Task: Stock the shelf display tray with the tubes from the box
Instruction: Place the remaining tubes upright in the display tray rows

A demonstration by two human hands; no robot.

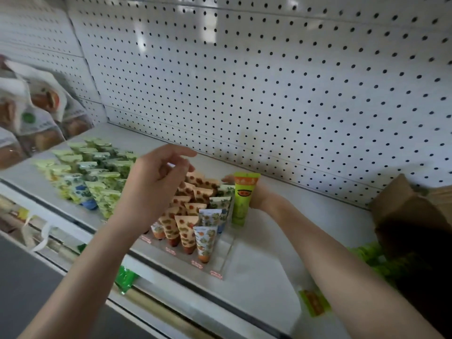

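A clear acrylic display tray [226,250] sits on the white shelf and holds several upright tubes with orange and blue-green prints [186,231]. A bright green tube [242,199] stands cap-down at the tray's far right edge. My right hand [256,194] is behind that green tube and grips it; most of its fingers are hidden. My left hand [161,177] hovers over the tray's back rows with loosely curled fingers and holds nothing. The brown cardboard box [411,216] stands at the right, with green tubes [371,255] showing at its opening.
Another group of pale green and blue tubes [85,174] fills the shelf to the left. Packaged bread [36,111] sits at the far left. A white pegboard wall [269,81] backs the shelf. A green price tag [315,305] hangs on the shelf's front edge.
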